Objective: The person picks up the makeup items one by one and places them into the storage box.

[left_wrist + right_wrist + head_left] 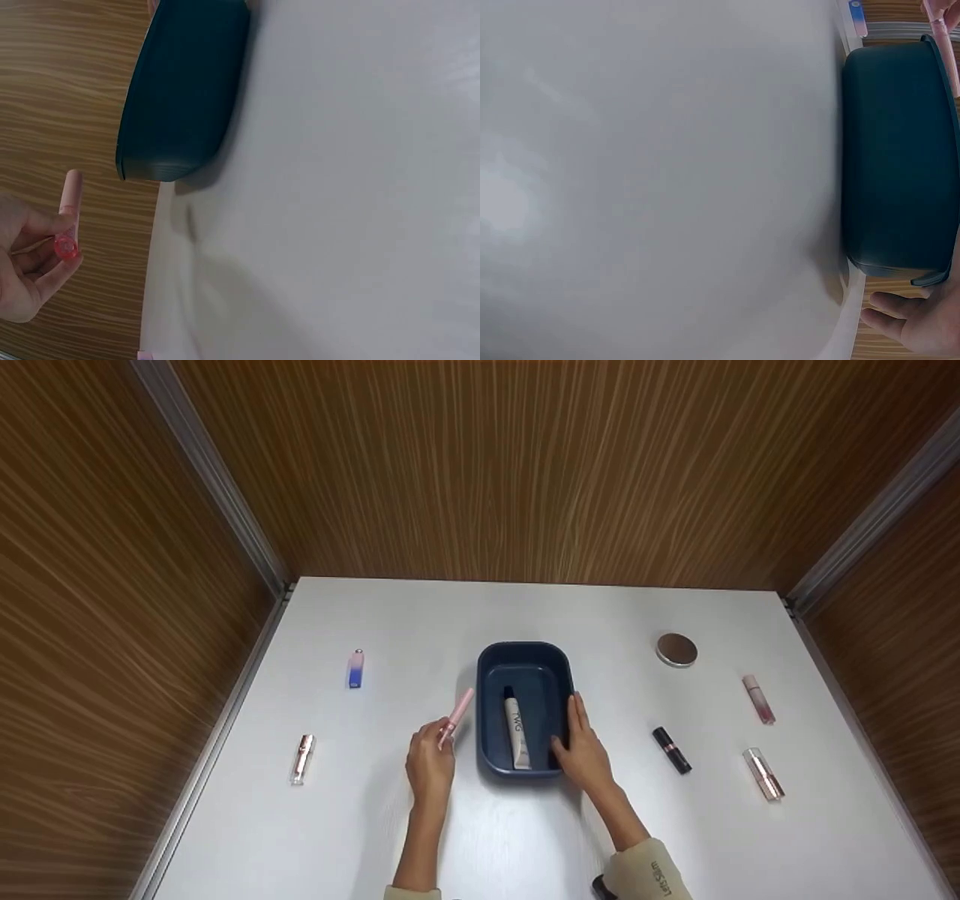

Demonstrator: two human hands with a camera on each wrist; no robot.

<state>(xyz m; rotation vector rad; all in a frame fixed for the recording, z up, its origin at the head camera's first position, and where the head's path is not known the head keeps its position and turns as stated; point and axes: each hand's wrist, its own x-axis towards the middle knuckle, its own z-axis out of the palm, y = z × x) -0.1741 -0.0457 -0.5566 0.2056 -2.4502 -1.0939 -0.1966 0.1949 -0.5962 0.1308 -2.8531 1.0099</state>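
Observation:
My left hand [430, 763] pinches a pink lip gloss tube [459, 713] between thumb and fingers, raised just left of the dark blue bin [486, 771]. In the left wrist view the clear pink end of the tube points toward the camera. My right hand [586, 756] holds the bin's right wall near its front corner, thumb over the rim and fingers along the outside. Inside the bin lies a white squeeze tube [517, 731] with a black cap, marked TWG.
Left on the white table [420, 622] lie a pink-and-blue lipstick [356, 669] and a rose-gold tube [302, 760]. To the right are a round compact [676, 649], a black lipstick [672, 750], a pink lip gloss [759, 700] and another rose-gold tube [764, 774]. Wood panels enclose the table.

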